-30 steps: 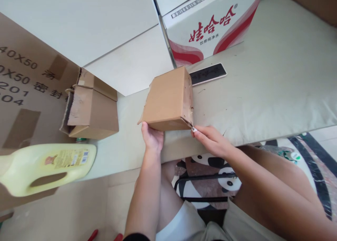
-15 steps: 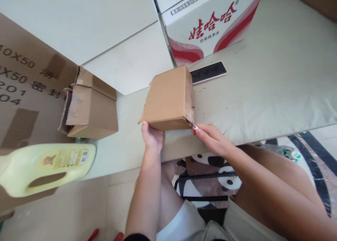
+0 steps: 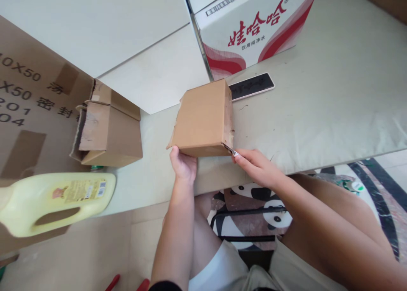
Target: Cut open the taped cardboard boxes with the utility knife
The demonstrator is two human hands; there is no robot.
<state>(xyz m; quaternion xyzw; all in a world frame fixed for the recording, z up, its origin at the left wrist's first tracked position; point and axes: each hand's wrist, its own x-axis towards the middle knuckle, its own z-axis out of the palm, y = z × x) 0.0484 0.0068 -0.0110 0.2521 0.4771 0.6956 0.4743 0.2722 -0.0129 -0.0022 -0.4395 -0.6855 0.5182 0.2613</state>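
A small brown cardboard box [image 3: 203, 117] stands on a grey-green padded surface [image 3: 318, 100]. My left hand [image 3: 182, 166] grips the box's near lower edge from below. My right hand [image 3: 256, 166] holds a thin metal blade [image 3: 229, 149] whose tip touches the box's near right corner, along its ragged right edge. A dark phone [image 3: 251, 86] lies flat just behind the box.
A white and red printed carton [image 3: 251, 28] stands at the back. A torn-open cardboard box [image 3: 108, 130] sits to the left, beside a large flat carton [image 3: 28, 100]. A pale yellow jug [image 3: 54, 202] lies at lower left. Under my knees is a panda-print seat [image 3: 251, 216].
The box and both hands have barely shifted. The blade tip stays at the box's near right corner.
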